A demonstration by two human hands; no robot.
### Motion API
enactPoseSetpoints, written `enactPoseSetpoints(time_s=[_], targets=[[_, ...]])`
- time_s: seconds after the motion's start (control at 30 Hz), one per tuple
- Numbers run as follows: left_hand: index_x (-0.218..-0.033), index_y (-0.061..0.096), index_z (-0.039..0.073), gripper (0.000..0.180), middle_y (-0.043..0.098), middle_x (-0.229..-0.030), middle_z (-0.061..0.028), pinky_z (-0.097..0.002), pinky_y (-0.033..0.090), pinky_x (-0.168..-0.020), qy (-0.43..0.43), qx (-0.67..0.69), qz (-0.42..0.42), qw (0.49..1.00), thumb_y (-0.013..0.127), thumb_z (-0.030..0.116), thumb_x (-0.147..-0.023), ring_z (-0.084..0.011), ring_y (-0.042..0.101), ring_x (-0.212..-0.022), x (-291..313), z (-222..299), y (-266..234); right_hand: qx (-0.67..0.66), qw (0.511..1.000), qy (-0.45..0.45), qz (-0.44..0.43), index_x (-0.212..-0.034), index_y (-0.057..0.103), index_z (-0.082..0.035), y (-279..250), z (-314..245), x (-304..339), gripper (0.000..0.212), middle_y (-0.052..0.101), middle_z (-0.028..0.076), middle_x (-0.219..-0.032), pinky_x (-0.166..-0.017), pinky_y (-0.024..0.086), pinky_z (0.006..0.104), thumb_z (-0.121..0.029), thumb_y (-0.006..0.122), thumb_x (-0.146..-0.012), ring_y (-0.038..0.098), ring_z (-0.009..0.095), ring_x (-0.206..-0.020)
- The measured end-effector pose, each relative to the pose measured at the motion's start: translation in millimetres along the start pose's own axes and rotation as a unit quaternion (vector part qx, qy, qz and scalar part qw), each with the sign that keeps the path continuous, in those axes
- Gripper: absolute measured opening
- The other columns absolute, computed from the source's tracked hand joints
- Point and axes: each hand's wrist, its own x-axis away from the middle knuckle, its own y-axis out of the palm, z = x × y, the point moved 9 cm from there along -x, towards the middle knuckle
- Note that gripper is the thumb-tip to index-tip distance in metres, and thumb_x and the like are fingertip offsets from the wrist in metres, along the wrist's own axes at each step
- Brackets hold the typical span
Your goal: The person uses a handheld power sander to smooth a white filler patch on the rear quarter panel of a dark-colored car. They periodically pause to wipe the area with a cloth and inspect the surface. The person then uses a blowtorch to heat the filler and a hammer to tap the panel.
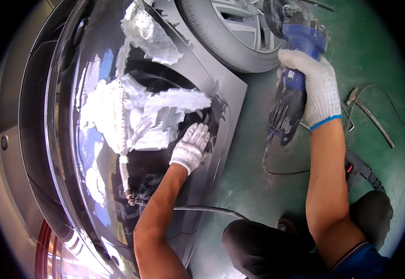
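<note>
My right hand [316,88], in a white knitted glove with a blue cuff, is closed around a blue and black angle grinder [290,100]. The grinder is raised to the right of the car, its head [300,23] pointing away from me and its cord trailing from the near end. My gloved left hand [192,146] rests with fingers stretched out on the dark car panel [151,167], beside a wide patch of pale filler [153,114]. Another rough whitish patch [151,39] lies farther up the panel. What the grinder head carries is blurred.
A wheel [232,32] stands beyond the panel. On the green floor [249,158] lie a hammer [372,116] and a black tool with a red part [363,169]. A dark cable [209,209] runs to a brass-coloured fitting [130,197] against the car. My knees are close below.
</note>
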Motion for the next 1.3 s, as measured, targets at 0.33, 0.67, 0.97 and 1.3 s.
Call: enactPoseSetpoints(time_s=[0.33,0.67,0.97,1.3], targets=[[-0.156,0.046,0.005,0.079,0.040,-0.166,-0.0159,-0.0539,0.021,-0.128,-0.178,-0.025,0.084,0.980,0.066,0.050,-0.095,-0.0323,0.034,-0.156,99,-70,-63,-0.054,0.998,-0.002,0.037,-0.099,0.066,0.001,-17,14,-15,0.032,0.065,0.009,-0.081,-0.061,0.056,0.0334,-0.021,0.082,-0.083,0.066,0.020,-0.068],[-0.156,0.044,0.001,0.078,0.039,-0.165,-0.0200,-0.0532,0.015,-0.130,-0.311,-0.097,0.168,0.930,0.056,0.054,-0.100,-0.0366,0.031,-0.156,28,-85,-75,-0.041,0.999,0.022,0.017,-0.101,0.065,0.001,-11,27,-14,0.033,0.066,0.010,-0.083,-0.063,0.057,0.0346,-0.021,0.082,-0.083,0.066,0.020,-0.068],[-0.154,0.046,-0.003,0.076,0.052,-0.155,-0.0226,-0.0499,0.029,-0.125,-0.279,0.319,0.149,0.894,0.063,0.048,-0.101,-0.0381,0.047,-0.146,28,44,-17,0.142,0.986,-0.019,-0.089,-0.111,0.065,-0.001,24,61,9,0.047,0.069,0.005,-0.094,-0.072,0.054,0.0310,-0.014,0.086,-0.072,0.064,0.013,-0.078],[-0.136,0.058,-0.004,0.045,0.066,-0.126,-0.0105,-0.0361,0.050,-0.102,-0.282,0.890,0.346,0.098,0.069,0.024,-0.102,-0.0202,0.064,-0.116,-14,68,-33,0.561,0.787,-0.136,-0.217,-0.110,0.059,-0.007,92,160,90,0.034,0.072,0.021,-0.099,-0.082,0.056,0.0528,-0.026,0.069,-0.085,0.071,0.043,-0.095]])
